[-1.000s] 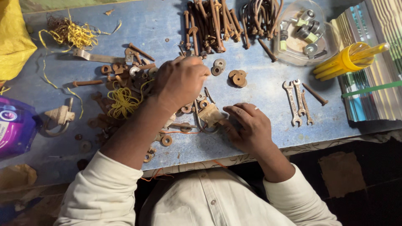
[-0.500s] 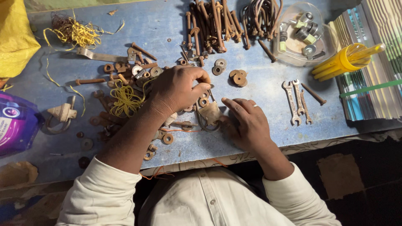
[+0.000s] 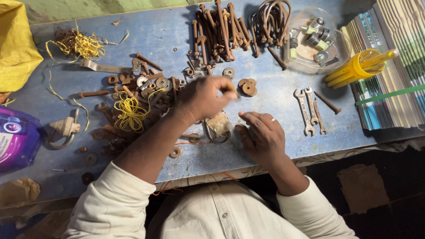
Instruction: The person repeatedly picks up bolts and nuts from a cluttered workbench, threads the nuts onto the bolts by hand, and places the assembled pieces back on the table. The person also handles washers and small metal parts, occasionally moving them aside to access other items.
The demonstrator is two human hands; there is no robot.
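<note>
The person's left hand (image 3: 204, 98) reaches out over the blue tabletop (image 3: 168, 35), its fingers bunched and blurred near a rusty washer (image 3: 248, 86); whether the grip pinches something small I cannot tell. The right hand (image 3: 262, 135) lies nearer the body, fingers loosely spread and holding nothing, its fingertips just beside a small taped block with a metal loop (image 3: 218, 125). That piece sits between the two hands, just to the near side of the left hand and to the left of the right one, its loop curving toward the near edge. The right hand is the closer of the two. To the left lies a scatter of rusty nuts and bolts (image 3: 141, 86) around a tangle of yellow wire (image 3: 128, 113). At the far side long bolts (image 3: 217, 31) lie in a row, with a clear tub of parts (image 3: 316, 42) to the right. Three spanners (image 3: 310, 110) lie right of the hands, well apart from them.
</note>
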